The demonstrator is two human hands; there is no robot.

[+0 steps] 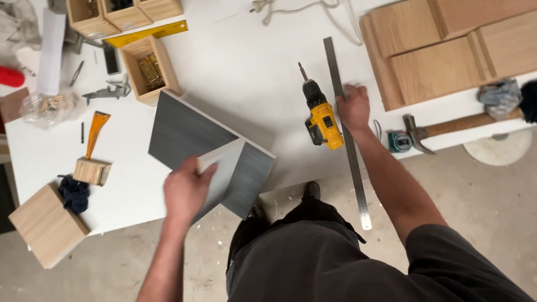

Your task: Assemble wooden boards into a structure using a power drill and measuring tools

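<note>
One white worktable (216, 62), carrying all below. One grey panel (188, 137), set cornerwise, one corner past the near table edge; left hand (184, 190) grips its pale near corner, fingers curled shut over it. One steel ruler (345, 128), long axis running away from the person, near end overhanging the edge; right hand (353, 108) closed around it. One yellow drill (320, 118), bit pointing away, just beside the ruler. One hammer (446, 128), right of the ruler, next to one small tape measure (398, 142)

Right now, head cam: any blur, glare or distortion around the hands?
Head view: left hand on the grey panel is slightly motion-blurred; right hand on the metal ruler is sharper; white table is bright with soft shadows; wide-angle bending at edges.
</note>
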